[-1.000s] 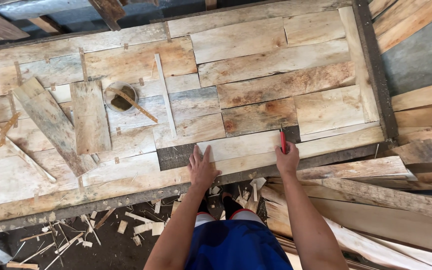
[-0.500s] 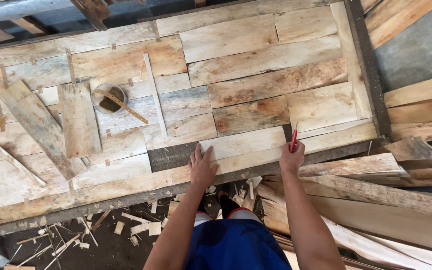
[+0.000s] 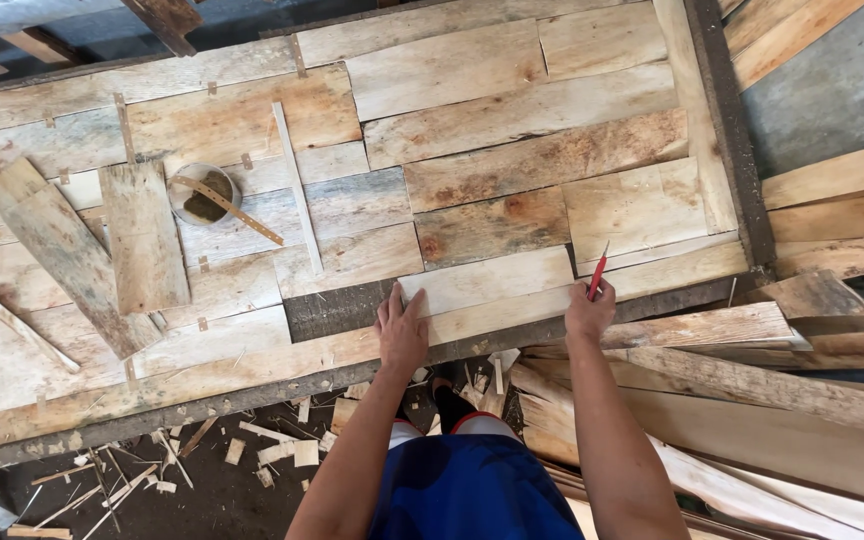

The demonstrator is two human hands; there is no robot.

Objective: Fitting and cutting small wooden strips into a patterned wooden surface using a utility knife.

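Our left hand (image 3: 401, 328) lies flat, fingers spread, on a pale rough plank (image 3: 487, 280); right hand (image 3: 589, 312) grips a red pencil (image 3: 598, 274), tip prob. touching wood.

Pale board (image 3: 487, 282): long, light, freshly cut plank — lies flat, lengthwise left to right, near the panel's near edge, beside a dark gap on its left; the left hand (image 3: 401, 330) presses flat on its left end.
Red pencil (image 3: 598, 274): slim, red — tilted, tip on the board's right end, gripped in the right hand (image 3: 589, 312).
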